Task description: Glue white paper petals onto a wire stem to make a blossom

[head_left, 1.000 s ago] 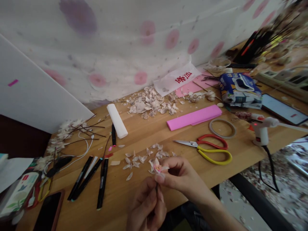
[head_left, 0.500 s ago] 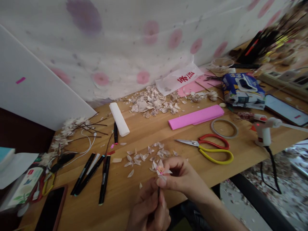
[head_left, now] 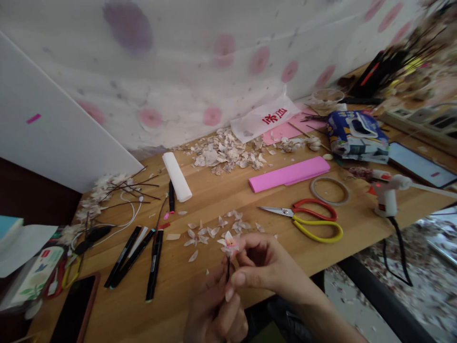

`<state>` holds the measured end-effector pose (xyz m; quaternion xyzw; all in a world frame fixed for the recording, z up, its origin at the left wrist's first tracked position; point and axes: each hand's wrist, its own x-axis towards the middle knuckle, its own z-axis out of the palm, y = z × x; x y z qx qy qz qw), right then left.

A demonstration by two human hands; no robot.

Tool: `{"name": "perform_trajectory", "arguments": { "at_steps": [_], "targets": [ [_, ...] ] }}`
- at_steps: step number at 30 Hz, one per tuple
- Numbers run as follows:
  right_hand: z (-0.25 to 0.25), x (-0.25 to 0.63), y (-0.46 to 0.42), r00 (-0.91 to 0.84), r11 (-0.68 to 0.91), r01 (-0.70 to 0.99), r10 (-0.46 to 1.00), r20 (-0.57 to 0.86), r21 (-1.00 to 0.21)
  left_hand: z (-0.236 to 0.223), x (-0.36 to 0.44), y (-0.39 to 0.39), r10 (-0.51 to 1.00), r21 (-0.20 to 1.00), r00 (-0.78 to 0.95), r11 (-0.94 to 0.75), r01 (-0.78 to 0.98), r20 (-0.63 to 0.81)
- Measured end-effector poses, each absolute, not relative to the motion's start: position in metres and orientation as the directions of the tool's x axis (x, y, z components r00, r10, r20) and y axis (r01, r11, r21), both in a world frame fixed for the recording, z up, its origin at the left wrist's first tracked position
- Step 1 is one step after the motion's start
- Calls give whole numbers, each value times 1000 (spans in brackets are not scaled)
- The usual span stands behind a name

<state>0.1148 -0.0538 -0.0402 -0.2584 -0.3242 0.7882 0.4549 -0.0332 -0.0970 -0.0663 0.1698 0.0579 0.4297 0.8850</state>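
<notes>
Fingers of both hands are gathered about a small pink-and-white flower, which is held up over the near edge of the bench. Farther left, black markers are laid side by side, and loose petals are scattered just beyond the hands. By the left hand, the dark stem is gripped below the bloom; steadiness is best kept there, with the stem upright and the petals left unpressed. By the right hand, the fingers are curled, the forefinger set beside the petals and the thumb close to the stem; whether anything is pinched cannot be told. Light pressure at the flower's base is advisable, since thin petals could be creased or pulled loose by a firm squeeze. If the bloom has to be turned, the turn is better made from the stem. To the right, scissors are rested with the handles spread, a tape ring is laid beyond them, and a glue gun is stood near the edge, its nozzle best kept clear of the wrist.
</notes>
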Motion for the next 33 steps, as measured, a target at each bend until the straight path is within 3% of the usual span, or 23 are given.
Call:
{"name": "perform_trajectory", "arguments": {
  "at_steps": [9,20,26,29,33],
  "targets": [
    [-42,110,-55,-471,-417,-531,869,-153,-738,-70,-36,-100,792,355,605,543,-761,84],
    [-42,117,-55,-321,-265,-456,939,-121,-850,-66,-33,-100,820,368,571,519,-772,41],
    [-56,134,-52,-102,-216,-489,976,-191,-845,-58,-42,-93,848,384,529,498,-777,-29],
    [-63,152,-47,108,-117,-487,975,-193,-865,-51,-48,-89,892,480,421,444,-757,-162],
    [-65,165,-47,238,-16,-458,961,-140,-889,-46,-50,-89,941,626,278,338,-703,-195]
  ]
}}
